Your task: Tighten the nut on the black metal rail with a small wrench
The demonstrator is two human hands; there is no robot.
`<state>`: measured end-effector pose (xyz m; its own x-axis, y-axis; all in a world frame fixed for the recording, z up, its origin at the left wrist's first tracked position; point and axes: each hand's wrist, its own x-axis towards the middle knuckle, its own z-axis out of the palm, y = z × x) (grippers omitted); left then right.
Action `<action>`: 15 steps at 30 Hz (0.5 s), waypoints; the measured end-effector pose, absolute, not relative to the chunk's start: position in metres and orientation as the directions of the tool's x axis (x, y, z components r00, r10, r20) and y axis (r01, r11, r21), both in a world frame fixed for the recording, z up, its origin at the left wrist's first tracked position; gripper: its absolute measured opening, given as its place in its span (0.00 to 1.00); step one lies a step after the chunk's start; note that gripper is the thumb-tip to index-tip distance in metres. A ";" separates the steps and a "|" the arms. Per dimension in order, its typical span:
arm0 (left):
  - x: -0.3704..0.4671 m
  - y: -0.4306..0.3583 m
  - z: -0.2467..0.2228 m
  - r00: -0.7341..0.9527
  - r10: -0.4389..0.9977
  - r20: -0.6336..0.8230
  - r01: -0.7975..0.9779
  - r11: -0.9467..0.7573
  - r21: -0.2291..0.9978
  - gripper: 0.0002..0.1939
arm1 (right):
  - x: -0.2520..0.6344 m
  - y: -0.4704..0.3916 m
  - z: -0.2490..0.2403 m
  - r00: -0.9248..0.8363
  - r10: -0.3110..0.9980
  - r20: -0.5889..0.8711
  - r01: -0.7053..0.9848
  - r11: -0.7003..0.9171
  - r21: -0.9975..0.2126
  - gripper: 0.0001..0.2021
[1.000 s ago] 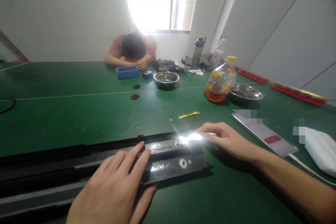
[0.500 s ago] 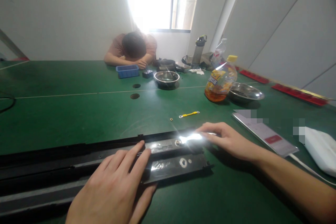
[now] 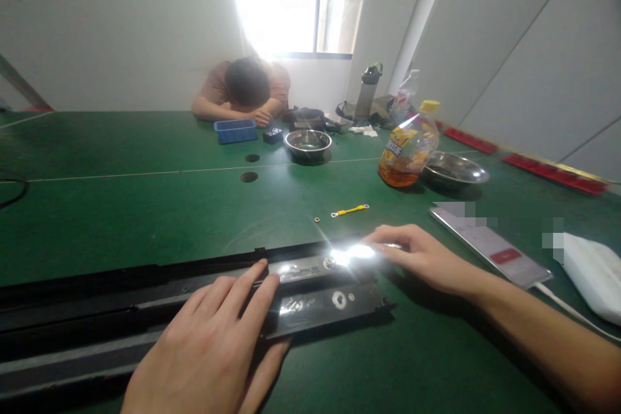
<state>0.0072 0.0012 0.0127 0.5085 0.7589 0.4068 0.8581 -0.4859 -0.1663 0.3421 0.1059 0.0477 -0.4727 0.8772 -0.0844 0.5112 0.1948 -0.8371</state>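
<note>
A long black metal frame [image 3: 310,306] lies across the green table, its right end near the middle of the view. My left hand [image 3: 218,330] rests on it with the fingers spread, the thumb at its near edge. At the upper right end, my right hand [image 3: 407,249] pinches a shiny metal tool [image 3: 356,252], whose tip meets a small nut or bolt [image 3: 329,263]. Glare hides the tool's exact shape. Beyond the frame lie a yellow wire with ring ends [image 3: 350,211] and a small brass-coloured ring [image 3: 317,220].
A phone [image 3: 495,246] with a white cable lies right, beside a white object [image 3: 589,275]. Farther back stand a juice bottle [image 3: 405,152], steel bowls [image 3: 308,142] and a blue tray [image 3: 235,131]. A person [image 3: 245,87] leans on the far edge.
</note>
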 end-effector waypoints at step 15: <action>0.007 0.002 0.014 0.516 0.749 0.416 0.853 -0.490 -0.177 0.31 | 0.344 0.107 0.049 -0.475 0.875 -0.088 0.501 0.187 -0.845 0.24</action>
<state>0.0072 0.0016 0.0140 0.5162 0.7487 0.4160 0.8535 -0.4902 -0.1767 0.3438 0.1066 0.0487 -0.4753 0.8754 -0.0882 0.5015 0.1872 -0.8447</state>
